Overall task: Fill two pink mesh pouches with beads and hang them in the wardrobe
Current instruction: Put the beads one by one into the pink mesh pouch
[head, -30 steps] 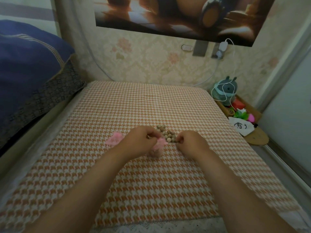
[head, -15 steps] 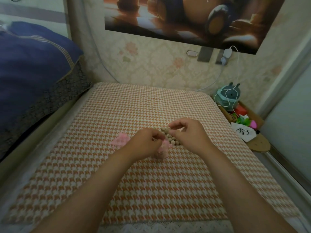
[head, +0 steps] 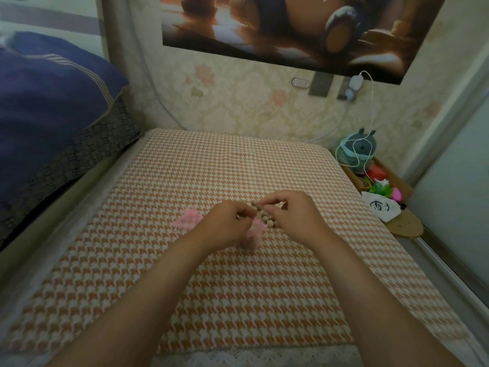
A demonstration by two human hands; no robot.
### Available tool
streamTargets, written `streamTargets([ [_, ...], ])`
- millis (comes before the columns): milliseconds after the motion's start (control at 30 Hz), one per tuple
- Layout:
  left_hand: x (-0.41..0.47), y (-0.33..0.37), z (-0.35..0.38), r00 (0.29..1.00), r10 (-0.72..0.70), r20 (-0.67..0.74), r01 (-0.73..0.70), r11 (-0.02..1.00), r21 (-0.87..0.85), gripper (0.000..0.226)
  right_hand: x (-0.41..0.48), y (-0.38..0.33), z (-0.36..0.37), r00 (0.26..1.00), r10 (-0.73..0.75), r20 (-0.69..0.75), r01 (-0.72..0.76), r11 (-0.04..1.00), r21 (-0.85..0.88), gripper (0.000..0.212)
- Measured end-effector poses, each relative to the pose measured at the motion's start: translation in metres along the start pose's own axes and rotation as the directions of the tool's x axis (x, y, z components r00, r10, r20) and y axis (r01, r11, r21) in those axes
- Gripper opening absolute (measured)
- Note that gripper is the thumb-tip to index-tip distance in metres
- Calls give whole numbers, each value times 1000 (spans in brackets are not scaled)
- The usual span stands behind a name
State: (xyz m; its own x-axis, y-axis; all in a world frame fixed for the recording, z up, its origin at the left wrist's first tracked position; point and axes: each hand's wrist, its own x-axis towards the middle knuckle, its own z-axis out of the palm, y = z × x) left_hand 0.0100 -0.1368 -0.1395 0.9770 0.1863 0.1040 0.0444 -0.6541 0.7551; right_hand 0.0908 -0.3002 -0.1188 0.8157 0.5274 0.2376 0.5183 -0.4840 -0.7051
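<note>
A pile of tan wooden beads [head: 267, 219] lies on the orange houndstooth mat [head: 185, 274]. My left hand [head: 225, 226] pinches the top of a pink mesh pouch [head: 252, 233] that stands just below the beads. My right hand [head: 293, 215] is over the beads, fingertips pinched together near the pouch mouth, holding what looks like a bead. A second pink mesh pouch [head: 188, 221] lies flat on the mat to the left of my left hand.
Blue bedding [head: 47, 107] rises at the left. At the right of the mat stands a wooden tray [head: 397, 181] with a plush toy [head: 357, 152], a white cable, coloured bits and a white cloth bag [head: 381, 207]. The wall is behind.
My right hand has lifted from the right edge of the bead pile and moved up and left toward the pouch mouth. My left hand has kept hold of the pouch.
</note>
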Motion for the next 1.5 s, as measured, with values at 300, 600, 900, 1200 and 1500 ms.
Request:
streamTargets([
  [300, 5, -1, 7, 999, 14, -34, -13, 999, 31, 25, 4, 59, -1, 964, 261, -50, -264, 920, -291, 20],
  [600, 6, -1, 12, 999, 10, -43, -10, 1000, 8, 23, 6, 70, 12, 943, 327, -70, -326, 857, -399, 23],
  [900, 4, -3, 10, 1000, 13, -26, -14, 1000, -18, 23, 9, 53, 8, 966, 222, -136, -229, 973, -41, 21],
  [1200, 2, -4, 7, 1000, 25, 2, -25, 995, -96, 18, -2, -13, 0, 999, -33, -2, 33, 991, 126, 21],
  [1500, 4, -9, 2, 999, 51, -14, -53, 988, -148, 20, -2, -10, 10, 995, -91, 34, 95, 986, -138, 8],
])
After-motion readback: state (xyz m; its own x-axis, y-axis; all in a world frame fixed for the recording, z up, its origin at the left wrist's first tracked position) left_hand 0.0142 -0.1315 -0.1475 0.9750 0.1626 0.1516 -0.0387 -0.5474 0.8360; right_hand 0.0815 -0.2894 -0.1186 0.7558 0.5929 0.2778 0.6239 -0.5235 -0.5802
